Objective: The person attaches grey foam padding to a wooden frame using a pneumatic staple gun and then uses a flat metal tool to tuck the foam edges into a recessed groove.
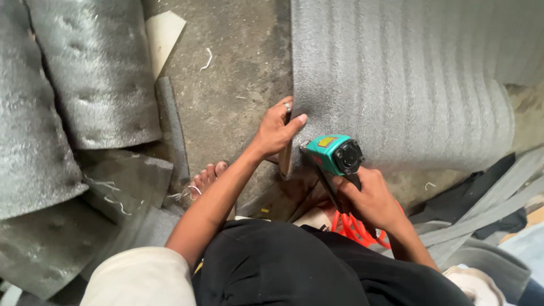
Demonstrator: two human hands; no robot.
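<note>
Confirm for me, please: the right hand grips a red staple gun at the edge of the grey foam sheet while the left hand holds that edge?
Not quite: the staple gun in the right hand is teal green, not red, as the head view shows. The left hand does hold the edge of the grey foam sheet.

Two hands at work: left hand (276, 131) on the edge of one large grey foam sheet (408, 79), right hand (369, 195) gripping one green staple gun (335, 154). One ring (287, 105) on the left hand. One orange hose (354, 229), coiled below the gun. One bare foot (207, 177) on the concrete floor (226, 85). Three more foam rolls (96, 68) heaped at left, plus one thin foam strip (173, 127). One pale card scrap (164, 34) at top. Several grey straps (487, 209) lower right, number unclear.
</note>
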